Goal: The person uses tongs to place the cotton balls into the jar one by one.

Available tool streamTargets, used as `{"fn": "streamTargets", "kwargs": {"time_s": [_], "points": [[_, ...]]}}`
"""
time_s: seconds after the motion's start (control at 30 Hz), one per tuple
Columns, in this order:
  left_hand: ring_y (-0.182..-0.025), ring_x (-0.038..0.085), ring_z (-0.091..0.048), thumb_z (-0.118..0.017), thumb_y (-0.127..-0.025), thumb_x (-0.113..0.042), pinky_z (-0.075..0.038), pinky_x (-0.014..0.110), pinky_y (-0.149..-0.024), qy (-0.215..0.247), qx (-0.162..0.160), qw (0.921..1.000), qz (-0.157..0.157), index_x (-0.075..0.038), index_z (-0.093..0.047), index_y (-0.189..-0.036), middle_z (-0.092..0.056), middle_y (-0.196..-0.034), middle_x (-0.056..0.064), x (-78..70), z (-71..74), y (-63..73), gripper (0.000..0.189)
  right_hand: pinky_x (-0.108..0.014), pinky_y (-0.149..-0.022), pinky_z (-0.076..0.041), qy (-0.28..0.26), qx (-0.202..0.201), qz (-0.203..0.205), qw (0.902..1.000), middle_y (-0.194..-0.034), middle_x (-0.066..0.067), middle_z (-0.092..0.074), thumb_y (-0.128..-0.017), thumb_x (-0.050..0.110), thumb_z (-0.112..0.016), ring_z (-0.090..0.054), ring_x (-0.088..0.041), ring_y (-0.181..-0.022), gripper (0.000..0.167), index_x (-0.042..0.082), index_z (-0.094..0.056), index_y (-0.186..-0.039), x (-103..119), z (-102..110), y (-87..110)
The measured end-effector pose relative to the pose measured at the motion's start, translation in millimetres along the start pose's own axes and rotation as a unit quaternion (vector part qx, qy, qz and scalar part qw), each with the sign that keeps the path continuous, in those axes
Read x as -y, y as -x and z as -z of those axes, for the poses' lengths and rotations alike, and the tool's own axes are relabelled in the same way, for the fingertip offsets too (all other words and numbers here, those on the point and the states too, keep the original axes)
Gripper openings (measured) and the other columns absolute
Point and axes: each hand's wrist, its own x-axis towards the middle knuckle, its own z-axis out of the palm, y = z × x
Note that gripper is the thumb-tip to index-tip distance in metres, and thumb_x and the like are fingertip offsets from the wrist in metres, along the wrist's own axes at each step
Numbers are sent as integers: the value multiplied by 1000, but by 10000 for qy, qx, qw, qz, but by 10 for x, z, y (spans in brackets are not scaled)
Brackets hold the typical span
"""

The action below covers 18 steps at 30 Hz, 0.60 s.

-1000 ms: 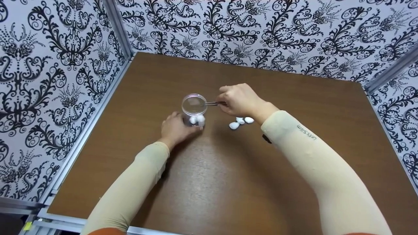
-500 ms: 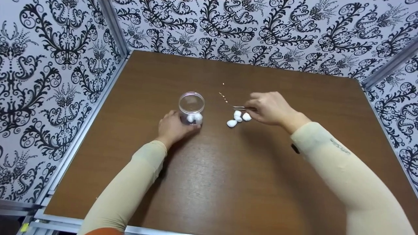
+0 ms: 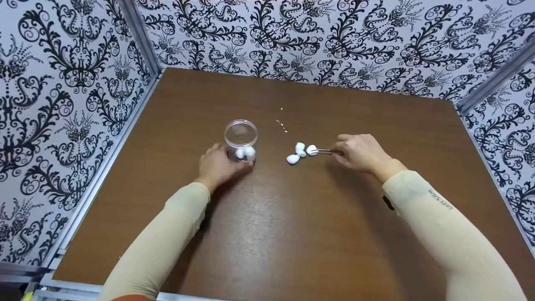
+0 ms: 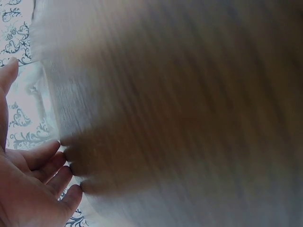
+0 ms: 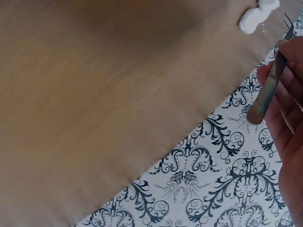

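My left hand (image 3: 217,167) holds a clear plastic jar (image 3: 241,134) that stands uncapped on the table, its thumb and fingers round the lower part. White cotton balls (image 3: 245,153) lie at the jar's bottom. In the left wrist view the fingertips (image 4: 59,163) touch the tabletop beside the clear wall. With my right hand (image 3: 361,154) I pinch metal tweezers (image 3: 324,151), whose tips reach the rightmost cotton ball (image 3: 312,150) of a small cluster on the table; whether they grip it I cannot tell. The tweezers' rounded end (image 5: 258,111) shows in the right wrist view.
More cotton balls (image 3: 293,159) lie just left of the tweezer tips. Small pale specks (image 3: 282,124) dot the brown table (image 3: 250,234) behind them. Patterned walls (image 3: 292,37) enclose the table at the back and sides.
My right hand has moved the tweezers from beside the jar's mouth rightward and down to the rightmost cotton ball. The left hand stays on the jar.
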Motion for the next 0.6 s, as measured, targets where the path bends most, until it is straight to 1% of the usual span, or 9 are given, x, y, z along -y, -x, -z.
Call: {"fn": "streamTargets", "kwargs": {"time_s": [0.13, 0.33, 0.6], "points": [[-123, 35, -50, -73, -72, -72, -34, 55, -102, -44, 15, 10000, -19, -4, -62, -130, -56, -132, 14, 12, -14, -15, 91, -42, -45, -43, -6, 22, 37, 10000, -74, 2, -52, -81, 15, -73, -51, -19, -52, 6, 14, -76, -86, -6, -36, -10], [-121, 35, -51, -73, -72, -72, -35, 55, -101, -77, -49, 9999, -59, -3, -62, -128, -57, -130, 15, 24, -28, -19, 90, -42, -45, -42, -14, -5, 46, 10000, -73, 2, -50, -80, 15, -74, -49, -19, -52, 5, 14, -76, -85, 0, -100, -65], [-123, 36, -50, -73, -72, -72, -35, 56, -102, -125, -56, 9999, -29, -4, -62, -131, -57, -133, 16, -1, -16, -2, 90, -42, -46, -43, -110, -124, 237, 9996, -74, 1, -53, -80, 13, -77, -51, -19, -53, 8, 12, -77, -88, 43, -177, -143]]}}
